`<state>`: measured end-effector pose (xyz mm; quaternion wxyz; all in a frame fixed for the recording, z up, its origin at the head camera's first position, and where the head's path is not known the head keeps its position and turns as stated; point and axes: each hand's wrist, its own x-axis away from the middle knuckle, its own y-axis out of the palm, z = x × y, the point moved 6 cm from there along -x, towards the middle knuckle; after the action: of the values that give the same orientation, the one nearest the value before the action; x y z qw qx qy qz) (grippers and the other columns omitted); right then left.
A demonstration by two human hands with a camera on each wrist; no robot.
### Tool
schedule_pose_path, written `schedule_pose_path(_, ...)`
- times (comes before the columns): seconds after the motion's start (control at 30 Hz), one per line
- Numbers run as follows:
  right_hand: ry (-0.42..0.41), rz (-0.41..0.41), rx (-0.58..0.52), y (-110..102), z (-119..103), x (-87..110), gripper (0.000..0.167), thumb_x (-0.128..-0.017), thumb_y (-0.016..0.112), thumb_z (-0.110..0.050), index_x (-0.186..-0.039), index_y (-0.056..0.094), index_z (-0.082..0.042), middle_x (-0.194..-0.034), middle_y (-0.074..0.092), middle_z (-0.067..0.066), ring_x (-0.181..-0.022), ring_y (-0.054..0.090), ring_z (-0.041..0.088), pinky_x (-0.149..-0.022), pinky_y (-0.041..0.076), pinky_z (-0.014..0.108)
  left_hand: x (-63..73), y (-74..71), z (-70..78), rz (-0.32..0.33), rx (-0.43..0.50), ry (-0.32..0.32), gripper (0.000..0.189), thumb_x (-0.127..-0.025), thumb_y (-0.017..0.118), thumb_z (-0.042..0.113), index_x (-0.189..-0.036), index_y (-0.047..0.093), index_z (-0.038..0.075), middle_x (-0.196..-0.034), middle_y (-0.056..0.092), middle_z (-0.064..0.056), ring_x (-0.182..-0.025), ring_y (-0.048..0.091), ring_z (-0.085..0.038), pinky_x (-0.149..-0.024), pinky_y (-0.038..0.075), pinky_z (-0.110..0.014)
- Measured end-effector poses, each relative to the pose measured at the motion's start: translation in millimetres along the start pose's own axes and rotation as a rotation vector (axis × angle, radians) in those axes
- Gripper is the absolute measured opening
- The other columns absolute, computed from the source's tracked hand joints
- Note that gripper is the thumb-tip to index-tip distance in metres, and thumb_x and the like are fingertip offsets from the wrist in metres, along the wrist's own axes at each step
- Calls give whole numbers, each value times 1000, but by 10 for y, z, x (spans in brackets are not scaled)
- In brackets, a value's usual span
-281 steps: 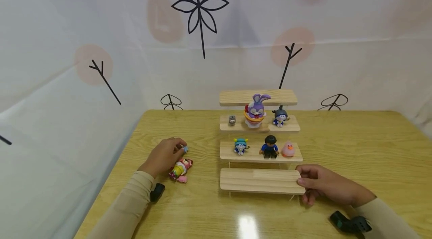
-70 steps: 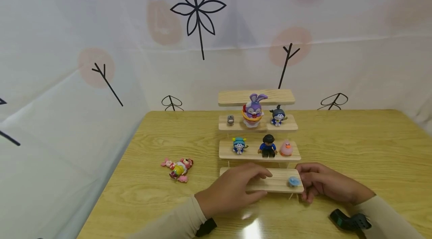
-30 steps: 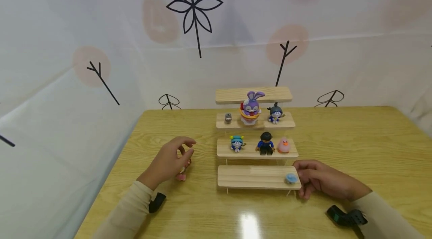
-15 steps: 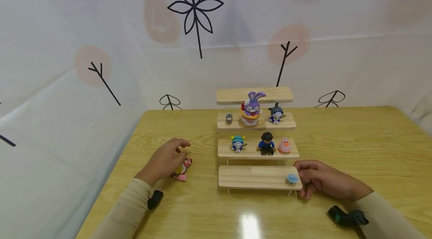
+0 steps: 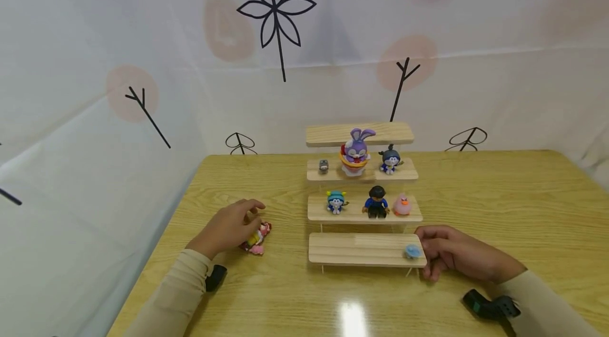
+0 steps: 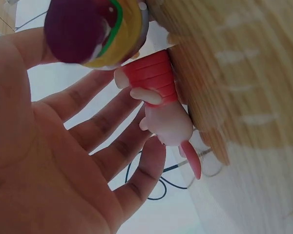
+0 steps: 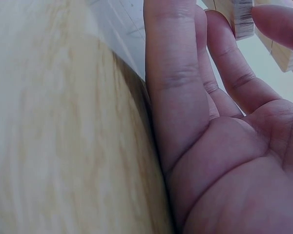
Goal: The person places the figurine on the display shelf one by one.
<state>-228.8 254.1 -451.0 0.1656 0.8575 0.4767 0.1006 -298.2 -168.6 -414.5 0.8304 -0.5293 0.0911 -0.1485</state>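
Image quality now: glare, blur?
Head: white glare patch on the yellow wood-grain table, before the tiered pale-wood stand. Left wrist: left hand and pink toy figure in red clothing fairly clear, pale reflections on the table. Right wrist: table soft and washed out, creases on the right hand crisper.

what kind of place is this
Probably an indoor tabletop corner screened off with fabric: a printed white curtain surrounds a wood-grain table bearing a tiered wooden display stand.
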Motion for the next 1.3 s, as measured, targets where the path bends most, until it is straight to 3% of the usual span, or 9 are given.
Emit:
schedule_pose_path(0.4, 4, 12, 14, 4, 1, 3, 37, -108, 19, 0, -123, 53, -4, -106, 70, 12, -95, 72, 20, -81, 61, 31, 22, 26, 51, -68, -11, 13, 36, -99, 59, 39, -132, 61, 24, -113, 68, 5, -85, 63, -3, -75, 53, -33)
schedule_pose_path(0.7, 0, -1, 4, 4, 2, -2, 39, -108, 17, 0, -124, 52, -5, -107, 70, 12, -96, 72, 20, -82, 61, 31, 48, -7, 64, -137, 8, -8, 43, -95, 64, 39, -135, 59, 24, -110, 67, 4, -86, 61, -6, -74, 52, -34)
schedule_pose_path(1.07, 10, 19, -2, -12, 6, 6, 36, -108, 19, -1, -123, 51, -2, -107, 70, 13, -95, 71, 20, -81, 61, 32, 65, -6, 56, -161, -13, -21, 42, -93, 65, 40, -132, 61, 23, -113, 70, -1, -95, 65, -14, -82, 54, -41)
schedule_pose_path(1.3, 15, 33, 44, -13, -3, 9, 36, -108, 20, -2, -123, 52, -5, -108, 71, 12, -94, 72, 19, -81, 61, 32, 49, 31, 54, -172, 47, -19, 45, -88, 68, 33, -131, 61, 21, -108, 69, 0, -86, 62, -10, -77, 53, -35)
